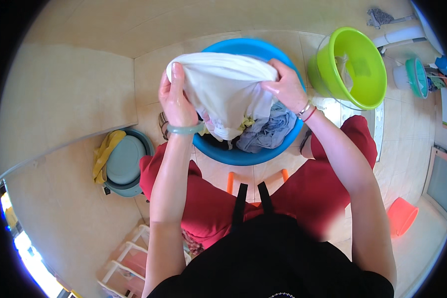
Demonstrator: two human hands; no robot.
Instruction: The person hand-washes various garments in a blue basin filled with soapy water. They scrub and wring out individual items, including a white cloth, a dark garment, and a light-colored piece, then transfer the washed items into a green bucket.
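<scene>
Stretched between my two hands is a white garment (228, 82), its upper edge pulled into a band and its lower part hanging down. My left hand (178, 102), with a pale green bangle at the wrist, grips one end with the thumb over the cloth. The other end is pinched in my right hand (289, 88), which has a bracelet and a red cord at the wrist. Below the garment stands a large blue basin (223, 155) on the floor between my feet. Grey-blue clothing (270, 130) lies in it, beside yellowish and dark cloth partly hidden by the garment.
A lime-green bucket (324, 67) with cloth inside stands right of the basin. At the left, a yellow cloth (106, 154) drapes over a grey-blue tub (146, 144). A coral-red bucket (402, 217) is far right, a white rack (129, 263) lower left. A wall (74, 89) borders the left.
</scene>
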